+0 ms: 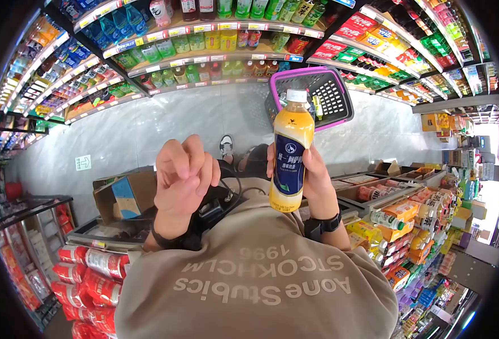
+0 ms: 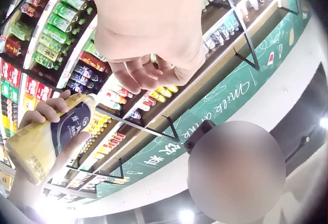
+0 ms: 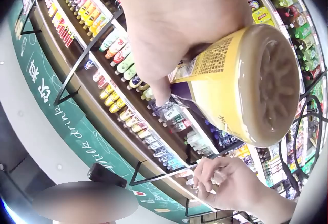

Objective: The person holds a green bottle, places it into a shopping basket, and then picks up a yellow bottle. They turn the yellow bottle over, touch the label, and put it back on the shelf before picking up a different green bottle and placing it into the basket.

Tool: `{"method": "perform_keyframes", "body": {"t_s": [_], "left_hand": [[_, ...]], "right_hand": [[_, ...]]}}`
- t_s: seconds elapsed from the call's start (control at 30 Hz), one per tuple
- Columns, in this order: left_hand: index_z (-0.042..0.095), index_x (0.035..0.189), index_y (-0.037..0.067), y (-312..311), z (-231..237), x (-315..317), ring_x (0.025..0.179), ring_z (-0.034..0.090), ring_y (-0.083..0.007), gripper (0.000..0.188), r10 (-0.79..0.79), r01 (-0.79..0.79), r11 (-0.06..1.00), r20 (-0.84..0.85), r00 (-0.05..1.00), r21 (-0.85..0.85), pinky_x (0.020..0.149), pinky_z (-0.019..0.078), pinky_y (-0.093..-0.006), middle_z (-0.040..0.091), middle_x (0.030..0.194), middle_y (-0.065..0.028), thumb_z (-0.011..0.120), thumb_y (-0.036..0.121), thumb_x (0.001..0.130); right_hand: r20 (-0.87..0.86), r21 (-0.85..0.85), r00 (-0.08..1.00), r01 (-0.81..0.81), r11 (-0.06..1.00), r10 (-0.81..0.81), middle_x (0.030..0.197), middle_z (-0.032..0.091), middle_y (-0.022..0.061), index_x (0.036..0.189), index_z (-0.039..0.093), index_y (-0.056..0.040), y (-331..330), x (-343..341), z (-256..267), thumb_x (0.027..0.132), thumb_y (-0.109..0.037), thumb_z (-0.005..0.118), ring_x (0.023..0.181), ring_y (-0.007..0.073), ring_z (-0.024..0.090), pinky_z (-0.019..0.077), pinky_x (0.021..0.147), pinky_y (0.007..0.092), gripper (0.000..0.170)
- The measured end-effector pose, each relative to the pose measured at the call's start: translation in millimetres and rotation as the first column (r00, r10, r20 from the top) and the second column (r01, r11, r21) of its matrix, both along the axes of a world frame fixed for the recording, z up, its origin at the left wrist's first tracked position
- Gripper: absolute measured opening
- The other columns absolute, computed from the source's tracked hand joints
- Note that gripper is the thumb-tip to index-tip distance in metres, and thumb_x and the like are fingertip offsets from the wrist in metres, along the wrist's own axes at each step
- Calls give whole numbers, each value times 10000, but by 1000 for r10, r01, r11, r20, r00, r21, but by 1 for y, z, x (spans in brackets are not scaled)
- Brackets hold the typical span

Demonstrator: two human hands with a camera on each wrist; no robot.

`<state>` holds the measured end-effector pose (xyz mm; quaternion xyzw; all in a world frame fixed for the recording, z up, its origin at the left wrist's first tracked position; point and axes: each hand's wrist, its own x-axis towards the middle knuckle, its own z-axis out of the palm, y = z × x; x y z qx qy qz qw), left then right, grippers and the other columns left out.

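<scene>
A yellow bottle point(image 1: 287, 150) with a dark blue label and white cap stands nearly upright in the head view, gripped by the right hand point(image 1: 315, 175) around its label. The right wrist view shows the base of the bottle point(image 3: 266, 85) close up, the right hand point(image 3: 184, 34) wrapped on it. To the left, apart from the bottle, the left hand point(image 1: 183, 178) is raised with bent fingers and nothing visible in it. From the left wrist, the left hand's point(image 2: 151, 49) fingers curl inward, while the bottle point(image 2: 54, 131) lies tilted in the right hand point(image 2: 46, 113).
A black basket with a purple rim point(image 1: 348, 116) stands on the grey floor point(image 1: 198, 107) beyond the bottle, with something inside. Drink shelves point(image 1: 215, 56) curve across the back. Low display bins point(image 1: 362, 192) and an open cardboard box point(image 1: 105, 198) flank the person.
</scene>
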<state>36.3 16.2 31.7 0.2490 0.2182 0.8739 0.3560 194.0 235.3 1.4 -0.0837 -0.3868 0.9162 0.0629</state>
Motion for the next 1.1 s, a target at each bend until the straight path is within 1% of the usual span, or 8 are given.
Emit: {"method": "perform_keyframes", "body": {"t_s": [0.23, 0.37, 0.43, 0.6, 0.8, 0.93, 1.03, 1.1], "left_hand": [[511, 852, 107, 8, -11, -8, 634, 525, -125, 258, -52, 37, 955, -41, 998, -293, 667, 486, -313, 502, 880, -32, 707, -59, 825], [534, 816, 83, 14, -12, -9, 682, 544, -120, 248, -143, 101, 907, -73, 987, -409, 675, 480, -301, 530, 867, -47, 727, -72, 811], [555, 835, 68, 16, -14, -8, 720, 548, -124, 233, -218, 170, 884, -61, 974, -435, 703, 470, -295, 550, 880, -51, 728, -84, 803], [593, 840, 38, 15, -14, -12, 821, 545, -146, 198, -432, 206, 819, -340, 835, -535, 771, 437, -290, 593, 884, -50, 718, -105, 783], [607, 851, 22, 14, -9, -12, 806, 572, -130, 167, -501, 168, 798, -482, 719, -579, 745, 469, -273, 606, 848, -30, 692, -92, 764], [623, 881, 14, 12, -9, -11, 786, 590, -114, 156, -500, 124, 803, -545, 673, -583, 699, 485, -269, 618, 829, -24, 716, -69, 786], [622, 852, 26, 5, 0, -15, 830, 612, -142, 149, -553, 82, 719, -496, 669, -690, 760, 491, -294, 656, 892, -34, 744, -56, 827], [638, 939, 25, 3, -4, -20, 869, 633, -138, 155, -517, 53, 725, -491, 701, -687, 804, 505, -289, 666, 957, -40, 756, -29, 855]], "right_hand": [[27, -146, 1000, 8, 989, -4, 1151, 645, 181, 1392, 458, -12, 1, -5, -6, 982, -441, 677, 939, 273, 694, 584, 827, 389, 633], [120, 96, 985, 114, 989, -126, 1295, 612, 209, 1504, 374, -19, -11, -8, 23, 1025, -419, 612, 1095, 331, 681, 566, 948, 447, 667], [139, 62, 983, 113, 992, -121, 1348, 597, 219, 1539, 341, -35, -10, -7, 25, 1048, -382, 583, 1153, 349, 667, 547, 996, 483, 648], [99, -78, 992, 86, 993, -78, 1342, 608, 215, 1518, 384, -43, -11, -15, 24, 1080, -433, 491, 1176, 376, 657, 540, 1011, 513, 596], [216, -352, 975, 121, 928, -45, 1202, 671, 213, 1401, 525, -30, -7, -19, 19, 1093, -541, 333, 1031, 377, 710, 592, 910, 523, 627], [128, -471, 991, 24, 882, 42, 1119, 687, 175, 1329, 549, -32, 2, -14, 2, 1090, -546, 359, 880, 346, 715, 591, 867, 501, 597], [269, -385, 956, 217, 897, -116, 1107, 694, 182, 1330, 578, -47, -9, -22, 15, 1095, -524, 332, 852, 337, 730, 629, 761, 500, 585], [193, -419, 977, 169, 892, -94, 1247, 656, 198, 1418, 513, -52, -11, -23, 23, 1094, -531, 345, 967, 350, 712, 599, 868, 522, 602]]}}
